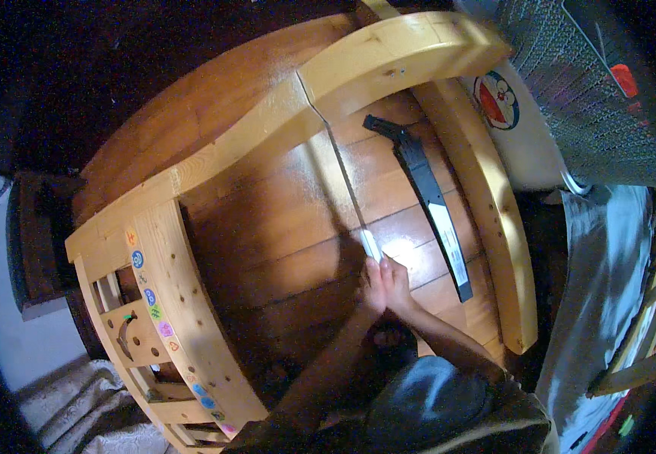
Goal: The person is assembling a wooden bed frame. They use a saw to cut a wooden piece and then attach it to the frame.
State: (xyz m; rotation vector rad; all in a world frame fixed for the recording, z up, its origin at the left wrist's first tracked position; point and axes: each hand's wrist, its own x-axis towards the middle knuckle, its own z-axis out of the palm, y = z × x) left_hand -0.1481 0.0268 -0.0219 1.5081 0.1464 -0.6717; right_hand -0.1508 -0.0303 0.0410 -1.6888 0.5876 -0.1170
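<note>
Both my hands are closed together round the white handle [371, 244] of a saw, my left hand [372, 290] and my right hand [396, 283] pressed side by side. The saw's long thin blade [345, 175] runs away from me to a curved pale wooden beam [230, 144]. Its far end meets the beam at a dark line across the wood; how deep it sits I cannot tell. On the floor to the right lies a long black holder [422, 175], like a saw sheath, with a white label. My fingers partly hide the handle.
The beam joins a wooden end panel [184, 303] with stickers at left and a curved wooden post [494, 204] at right. Below is a brown plank floor [260, 242]. Blue-grey cloth [593, 280] hangs at right, near a mesh-covered panel [562, 83]. Patterned fabric [93, 408] lies lower left.
</note>
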